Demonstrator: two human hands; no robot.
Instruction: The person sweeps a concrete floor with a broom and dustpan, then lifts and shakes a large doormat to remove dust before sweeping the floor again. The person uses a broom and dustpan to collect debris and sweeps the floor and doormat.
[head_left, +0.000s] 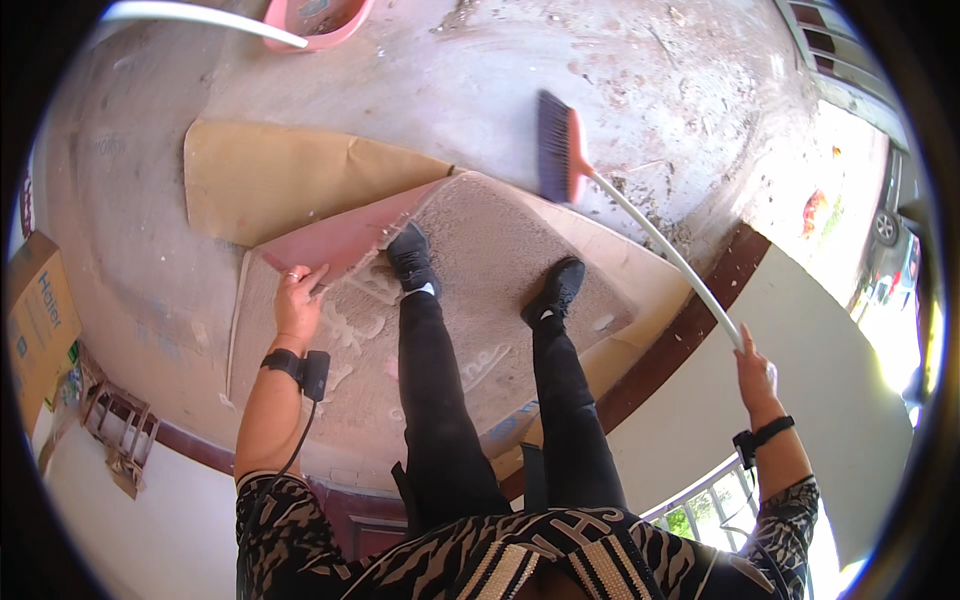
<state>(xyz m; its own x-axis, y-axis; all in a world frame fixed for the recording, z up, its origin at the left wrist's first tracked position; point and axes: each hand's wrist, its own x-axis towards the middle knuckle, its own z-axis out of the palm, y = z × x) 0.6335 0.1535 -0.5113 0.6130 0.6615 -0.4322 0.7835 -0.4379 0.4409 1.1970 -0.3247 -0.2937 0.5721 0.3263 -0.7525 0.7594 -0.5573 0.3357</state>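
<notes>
My left hand (297, 304) pinches the edge of a dusty doormat (487, 232) with raised lettering. The edge is lifted and folded back, so a strip of its smooth pink underside (337, 229) shows. Both my black shoes stand on the mat. At the right, my right hand (756, 379) grips the end of a broom's white handle (667, 247). Its orange head (577, 154) with dark bristles rests by the floor beyond the mat. Flattened cardboard (300, 176) sticks out from beneath the mat at the far side and the right.
A pink dustpan (330, 34) with a white handle lies at the top. Dirt and debris (660, 210) are scattered over the concrete floor at the right, beside a low wall (787, 352). At the left are a cardboard box (41, 330) and a small wooden rack (124, 427).
</notes>
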